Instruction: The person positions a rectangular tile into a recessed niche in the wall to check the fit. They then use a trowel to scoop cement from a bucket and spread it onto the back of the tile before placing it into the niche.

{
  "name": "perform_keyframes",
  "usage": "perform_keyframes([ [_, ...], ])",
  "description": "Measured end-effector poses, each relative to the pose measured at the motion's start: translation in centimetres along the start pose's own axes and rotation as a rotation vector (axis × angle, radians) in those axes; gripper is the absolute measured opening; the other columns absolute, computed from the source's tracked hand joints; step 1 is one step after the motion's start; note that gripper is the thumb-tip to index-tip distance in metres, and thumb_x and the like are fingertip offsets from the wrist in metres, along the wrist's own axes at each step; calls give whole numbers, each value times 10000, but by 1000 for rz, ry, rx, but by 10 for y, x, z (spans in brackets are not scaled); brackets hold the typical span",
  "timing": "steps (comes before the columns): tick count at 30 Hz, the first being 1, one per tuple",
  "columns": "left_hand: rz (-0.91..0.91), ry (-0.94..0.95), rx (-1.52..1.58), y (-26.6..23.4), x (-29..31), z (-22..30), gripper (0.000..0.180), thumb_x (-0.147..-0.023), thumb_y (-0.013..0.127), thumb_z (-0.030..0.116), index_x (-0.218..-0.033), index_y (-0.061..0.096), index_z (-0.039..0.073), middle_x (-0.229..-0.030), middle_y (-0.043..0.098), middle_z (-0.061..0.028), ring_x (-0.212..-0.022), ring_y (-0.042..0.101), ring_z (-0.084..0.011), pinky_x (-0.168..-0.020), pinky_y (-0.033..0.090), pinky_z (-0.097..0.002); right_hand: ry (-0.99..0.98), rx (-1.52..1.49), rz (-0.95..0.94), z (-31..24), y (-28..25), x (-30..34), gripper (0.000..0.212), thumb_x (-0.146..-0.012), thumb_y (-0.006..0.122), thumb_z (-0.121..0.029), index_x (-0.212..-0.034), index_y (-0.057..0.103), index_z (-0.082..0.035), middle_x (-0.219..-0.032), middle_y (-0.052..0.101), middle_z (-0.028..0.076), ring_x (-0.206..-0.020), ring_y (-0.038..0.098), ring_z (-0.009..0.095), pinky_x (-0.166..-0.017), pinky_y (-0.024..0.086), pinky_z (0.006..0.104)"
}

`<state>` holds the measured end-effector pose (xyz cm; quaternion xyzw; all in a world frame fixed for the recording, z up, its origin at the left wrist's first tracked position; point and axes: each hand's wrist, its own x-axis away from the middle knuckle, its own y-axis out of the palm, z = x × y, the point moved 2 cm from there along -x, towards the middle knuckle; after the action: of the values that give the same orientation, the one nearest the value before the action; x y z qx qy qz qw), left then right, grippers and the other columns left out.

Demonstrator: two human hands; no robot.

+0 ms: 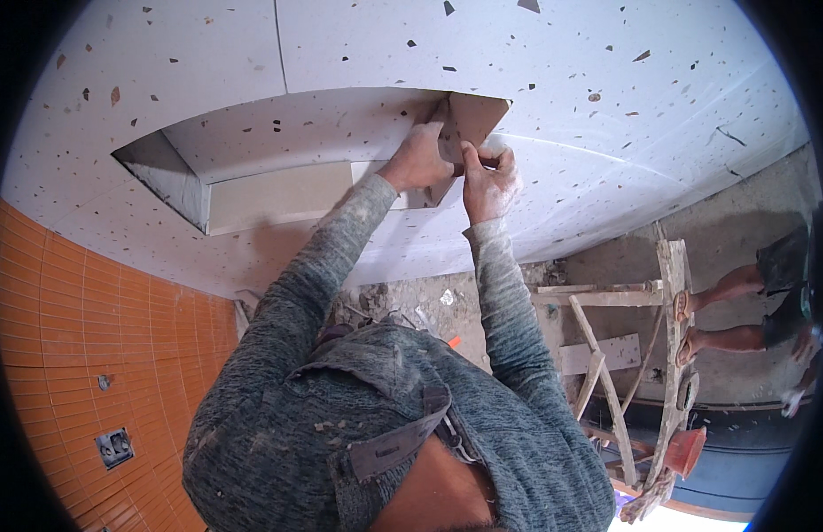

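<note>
A long recessed niche [278,133] opens in a white wall covered with dark and brown terrazzo flecks. At its right end stands a tile piece [479,115], tilted and partly sticking out past the wall face. My left hand [418,160] reaches into the niche and grips this piece from its inner side, with the fingertips partly hidden. At the piece's front edge is my right hand [491,184], its thumb and forefinger closed together on that edge. White dust coats the right hand. A beige strip [283,197] lines the niche's lower side.
Orange tiled wall [101,328] with an open socket box [114,448] lies at left. On the right a rough wooden trestle [670,355] stands beside a reddish bucket [686,452]. Another person's bare legs [726,293] and sandals show farther right, on the dusty floor.
</note>
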<state>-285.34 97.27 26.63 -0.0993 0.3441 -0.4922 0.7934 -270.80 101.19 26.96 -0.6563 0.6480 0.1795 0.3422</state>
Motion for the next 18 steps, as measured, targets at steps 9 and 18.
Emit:
perform_keyframes([
  [9,0,53,15,-5,-5,6,572,-701,856,234,-1089,625,-118,-1043,695,-275,-1002,689,-377,-861,545,-436,139,-32,-1,-6,2,-4,249,-793,846,-149,-774,630,-26,-724,671,119,-648,657,235,-650,534,369],
  [18,-17,-26,-35,13,-1,-5,612,-767,809,220,-1219,554,-105,-1157,628,-303,-1112,599,-429,-948,508,-473,50,27,-7,-7,0,-9,239,-794,839,-144,-770,629,-34,-717,671,113,-638,652,222,-636,528,372],
])
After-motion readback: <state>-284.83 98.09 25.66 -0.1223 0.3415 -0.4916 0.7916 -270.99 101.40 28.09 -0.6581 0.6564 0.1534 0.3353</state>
